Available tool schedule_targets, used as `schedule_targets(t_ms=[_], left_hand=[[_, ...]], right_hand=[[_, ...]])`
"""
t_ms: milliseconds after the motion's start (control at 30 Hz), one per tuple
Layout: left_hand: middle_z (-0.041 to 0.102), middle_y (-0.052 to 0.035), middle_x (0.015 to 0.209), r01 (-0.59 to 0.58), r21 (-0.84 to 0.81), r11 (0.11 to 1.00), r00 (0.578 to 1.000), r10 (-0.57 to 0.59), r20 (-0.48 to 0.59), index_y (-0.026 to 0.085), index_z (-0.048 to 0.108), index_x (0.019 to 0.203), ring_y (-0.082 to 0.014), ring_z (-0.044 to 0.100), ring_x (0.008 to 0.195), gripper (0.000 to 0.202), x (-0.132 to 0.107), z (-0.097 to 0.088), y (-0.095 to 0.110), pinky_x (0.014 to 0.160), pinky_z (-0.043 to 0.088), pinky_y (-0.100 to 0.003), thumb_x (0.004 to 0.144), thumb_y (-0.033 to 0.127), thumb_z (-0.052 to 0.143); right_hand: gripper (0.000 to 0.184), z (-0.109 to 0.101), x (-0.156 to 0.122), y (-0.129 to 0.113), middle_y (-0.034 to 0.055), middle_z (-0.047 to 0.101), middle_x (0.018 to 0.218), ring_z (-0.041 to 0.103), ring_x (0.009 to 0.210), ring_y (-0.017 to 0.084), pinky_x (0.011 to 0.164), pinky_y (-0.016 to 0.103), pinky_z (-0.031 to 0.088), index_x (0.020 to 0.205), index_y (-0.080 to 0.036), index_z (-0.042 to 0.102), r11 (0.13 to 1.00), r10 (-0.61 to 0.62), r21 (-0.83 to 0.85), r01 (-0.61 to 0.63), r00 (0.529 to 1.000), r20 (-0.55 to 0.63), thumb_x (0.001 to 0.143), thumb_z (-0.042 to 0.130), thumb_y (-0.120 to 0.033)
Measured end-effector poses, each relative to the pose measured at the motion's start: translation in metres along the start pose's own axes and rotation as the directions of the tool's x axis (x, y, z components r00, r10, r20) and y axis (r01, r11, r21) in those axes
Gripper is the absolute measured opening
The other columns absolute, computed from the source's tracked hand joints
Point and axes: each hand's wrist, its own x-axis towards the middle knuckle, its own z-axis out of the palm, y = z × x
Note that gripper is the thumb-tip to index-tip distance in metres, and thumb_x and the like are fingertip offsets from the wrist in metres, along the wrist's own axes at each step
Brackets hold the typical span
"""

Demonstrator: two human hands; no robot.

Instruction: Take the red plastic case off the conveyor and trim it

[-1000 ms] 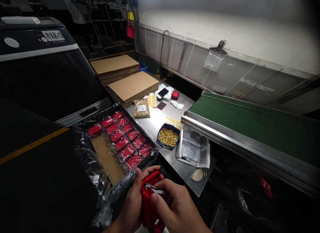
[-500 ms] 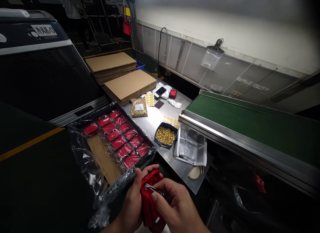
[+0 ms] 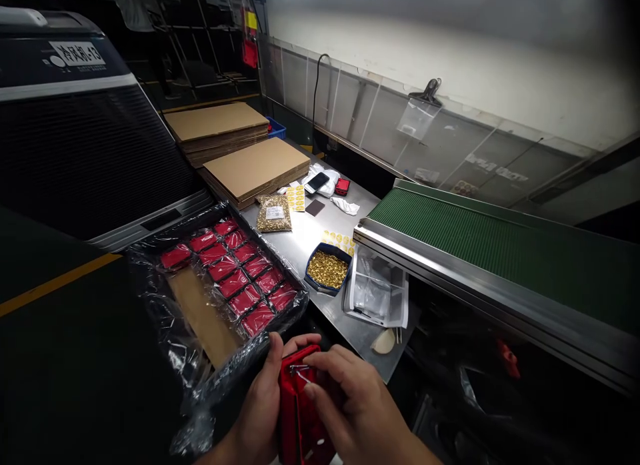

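My left hand [image 3: 261, 405] is wrapped around a red plastic housing [image 3: 290, 415], its hollow inside facing up toward me. Between the thumb and fingers of my right hand [image 3: 363, 402] is a pair of silver tweezers [image 3: 300, 369]. The tweezers' tips are at the upper end of the housing, inside its rim; whether they grip a small part is too fine to see. Just beyond my hands stands a dark blue tray [image 3: 323, 289] holding many small brass inserts [image 3: 328, 268].
Left of my hands, a black bin lined with clear plastic [image 3: 295, 312] holds rows of red pieces [image 3: 235, 282]. Cardboard stacks [image 3: 255, 165], a bag of brass parts [image 3: 273, 214], a phone [image 3: 317, 182] and a white divided bin [image 3: 405, 302] are on the metal table. A green conveyor [image 3: 475, 245] runs right.
The tweezers' prongs look wider apart now, and my right thumb and fingers have spread a little. The housing sits slightly lower, and the whole view has shifted a bit.
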Motion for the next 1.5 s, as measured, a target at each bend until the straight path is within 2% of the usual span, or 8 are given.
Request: schedule_targets(t_ms=[267,467,600,733,833,1033,1233,1500], left_hand=[[0.066,-0.0173,0.107,0.022,-0.002,1.0,1.0,-0.022,-0.008,0.012,0.046,0.127,-0.0334,0.064,0.1,0.066,-0.002,-0.006,-0.003,0.086,0.047,-0.038,0.09,0.067,0.048],[0.066,-0.0149,0.103,0.042,-0.013,0.999,0.999,-0.042,0.006,0.012,0.049,0.122,-0.0291,0.066,0.093,0.059,0.0,-0.009,-0.007,0.077,0.048,-0.033,0.095,0.064,0.041],[0.066,-0.0144,0.103,0.043,-0.049,0.998,0.999,-0.041,0.034,0.013,0.05,0.121,-0.0279,0.066,0.091,0.058,0.001,-0.008,-0.009,0.07,0.047,-0.031,0.094,0.064,0.042],[0.065,-0.0142,0.105,0.059,-0.118,0.991,0.998,-0.054,0.04,0.014,0.049,0.123,-0.0271,0.065,0.093,0.058,0.0,-0.008,-0.009,0.078,0.048,-0.033,0.094,0.064,0.044],[0.066,-0.0146,0.103,0.058,-0.104,0.993,0.998,-0.057,0.02,0.013,0.05,0.121,-0.0278,0.065,0.093,0.058,-0.002,-0.008,-0.008,0.081,0.047,-0.034,0.094,0.064,0.043],[0.066,-0.0148,0.099,0.059,-0.051,0.997,0.998,-0.058,0.023,0.011,0.05,0.122,-0.0276,0.066,0.089,0.06,-0.003,-0.004,-0.006,0.078,0.047,-0.034,0.096,0.064,0.037],[0.066,-0.0144,0.101,0.073,-0.09,0.993,0.997,-0.07,0.04,0.012,0.052,0.118,-0.028,0.064,0.096,0.057,-0.003,-0.003,-0.005,0.08,0.046,-0.033,0.097,0.062,0.034],[0.067,-0.0144,0.101,0.03,-0.022,0.999,0.999,-0.029,0.025,0.012,0.056,0.115,-0.0282,0.064,0.098,0.057,-0.005,0.0,-0.005,0.086,0.046,-0.034,0.097,0.061,0.035]], right_hand=[[0.026,-0.006,0.001,-0.005,0.0027,0.062,0.093,0.059,0.078,0.013,0.069,0.026,0.047,0.112,-0.027,0.064,1.0,-0.006,0.019,0.005,0.999,0.052,0.089,0.053,-0.02],[0.024,-0.007,0.003,-0.007,0.0035,0.065,0.098,0.062,0.083,0.013,0.073,0.025,0.049,0.108,-0.024,0.064,0.999,-0.046,0.017,0.045,0.995,0.083,0.091,0.048,-0.017],[0.024,-0.008,0.0,-0.003,0.0044,0.066,0.098,0.062,0.083,0.014,0.073,0.026,0.048,0.109,-0.023,0.064,0.998,-0.062,0.001,0.062,0.997,0.048,0.093,0.046,-0.019],[0.02,-0.01,-0.006,0.001,0.0031,0.065,0.088,0.06,0.076,0.015,0.067,0.028,0.046,0.108,-0.024,0.063,0.997,0.022,-0.071,-0.023,1.0,-0.007,0.093,0.049,-0.024],[0.021,-0.009,-0.008,0.001,0.0031,0.064,0.089,0.059,0.077,0.015,0.067,0.028,0.045,0.11,-0.025,0.062,0.995,-0.009,-0.095,0.009,1.0,0.001,0.092,0.051,-0.025],[0.031,-0.003,-0.008,-0.002,0.0012,0.064,0.095,0.059,0.078,0.014,0.07,0.026,0.047,0.117,-0.032,0.06,0.999,-0.009,-0.047,0.01,1.0,0.029,0.088,0.054,-0.021],[0.026,-0.003,-0.009,0.0,0.0019,0.068,0.098,0.062,0.084,0.016,0.073,0.028,0.047,0.111,-0.027,0.064,0.999,0.049,0.0,-0.049,0.998,0.036,0.086,0.057,-0.022],[0.027,-0.003,-0.009,-0.002,0.0015,0.07,0.096,0.063,0.082,0.016,0.073,0.029,0.048,0.11,-0.028,0.065,0.999,0.054,0.003,-0.054,0.998,0.026,0.085,0.056,-0.022]])
